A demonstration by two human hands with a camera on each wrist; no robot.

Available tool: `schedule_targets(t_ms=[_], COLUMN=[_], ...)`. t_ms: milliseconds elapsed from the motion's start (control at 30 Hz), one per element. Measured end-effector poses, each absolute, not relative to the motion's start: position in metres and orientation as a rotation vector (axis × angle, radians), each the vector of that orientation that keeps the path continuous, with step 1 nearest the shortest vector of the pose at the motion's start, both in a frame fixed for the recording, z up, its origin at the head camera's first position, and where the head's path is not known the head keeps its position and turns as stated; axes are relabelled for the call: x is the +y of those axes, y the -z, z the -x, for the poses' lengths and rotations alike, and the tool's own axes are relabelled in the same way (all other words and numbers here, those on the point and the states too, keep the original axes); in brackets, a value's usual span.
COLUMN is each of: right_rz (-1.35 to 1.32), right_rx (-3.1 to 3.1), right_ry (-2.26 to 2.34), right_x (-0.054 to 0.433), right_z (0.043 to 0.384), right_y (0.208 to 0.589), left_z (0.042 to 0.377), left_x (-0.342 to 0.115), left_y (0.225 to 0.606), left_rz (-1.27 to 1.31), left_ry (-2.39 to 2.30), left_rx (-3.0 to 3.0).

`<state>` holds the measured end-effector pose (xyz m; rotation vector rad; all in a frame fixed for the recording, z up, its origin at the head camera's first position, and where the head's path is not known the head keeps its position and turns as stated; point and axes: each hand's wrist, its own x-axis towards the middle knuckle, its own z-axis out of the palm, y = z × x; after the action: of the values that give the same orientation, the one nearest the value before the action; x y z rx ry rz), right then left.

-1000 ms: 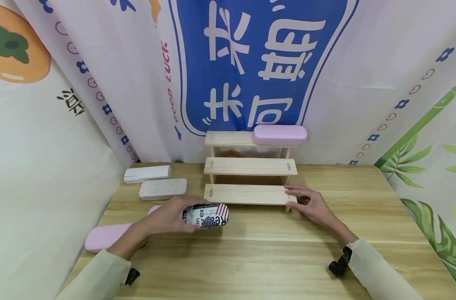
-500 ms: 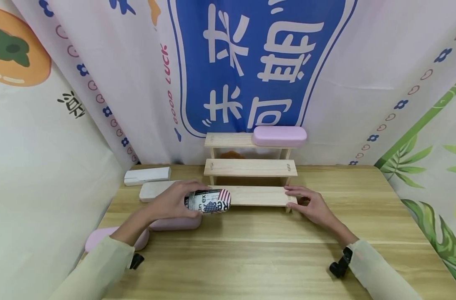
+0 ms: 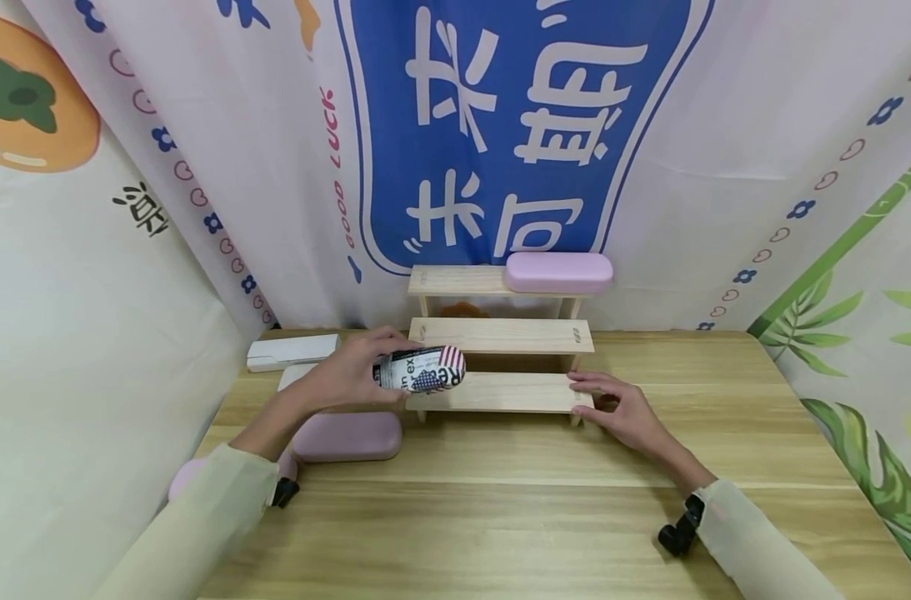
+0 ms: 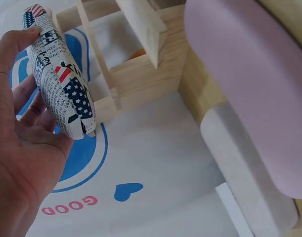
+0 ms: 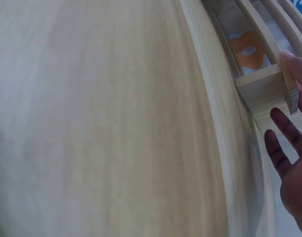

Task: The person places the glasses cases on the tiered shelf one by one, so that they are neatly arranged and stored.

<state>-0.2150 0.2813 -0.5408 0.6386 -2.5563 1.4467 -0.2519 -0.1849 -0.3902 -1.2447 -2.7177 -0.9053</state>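
My left hand (image 3: pixel 338 379) grips a glasses case (image 3: pixel 425 369) with a newspaper-and-flag print, held by one end. In the head view it appears over the left part of the lowest shelf (image 3: pixel 515 392) of a three-step wooden rack. The left wrist view shows the case (image 4: pixel 62 74) between thumb and fingers, apart from the rack (image 4: pixel 151 79). At the rack's right end, my right hand (image 3: pixel 623 410) holds the lowest board by its edge. In the right wrist view the thumb presses on that board (image 5: pixel 264 29). A pink glasses case (image 3: pixel 558 272) lies on the top shelf's right half.
On the table's left lie a pink case (image 3: pixel 350 436), another pink case (image 3: pixel 187 477) partly behind the left sleeve, a grey case (image 4: pixel 244 168) and a white box (image 3: pixel 293 352). A printed curtain (image 3: pixel 725 208) hangs right behind the rack.
My left hand has raised the printed glasses case away from the front of the table, up over the lowest shelf. The right hand has stayed at the rack's end.
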Motion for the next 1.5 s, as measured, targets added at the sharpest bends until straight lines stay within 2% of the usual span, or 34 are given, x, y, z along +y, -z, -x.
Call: schedule_targets(t_ms=[1067,1500], right_rz=[-0.645,-0.657], right_rx=[-2.543,-2.530], right_ry=[-1.437,-1.433], right_x=[0.281,0.281], right_z=[0.214,0.215], right_y=[0.542,0.544], left_z=[0.306,0.325], left_x=[-0.161,-0.146], left_y=[0.346,0.341], left_rz=[1.130,1.057], left_ry=[0.905,0.870], left_rx=[-2.726,-2.754])
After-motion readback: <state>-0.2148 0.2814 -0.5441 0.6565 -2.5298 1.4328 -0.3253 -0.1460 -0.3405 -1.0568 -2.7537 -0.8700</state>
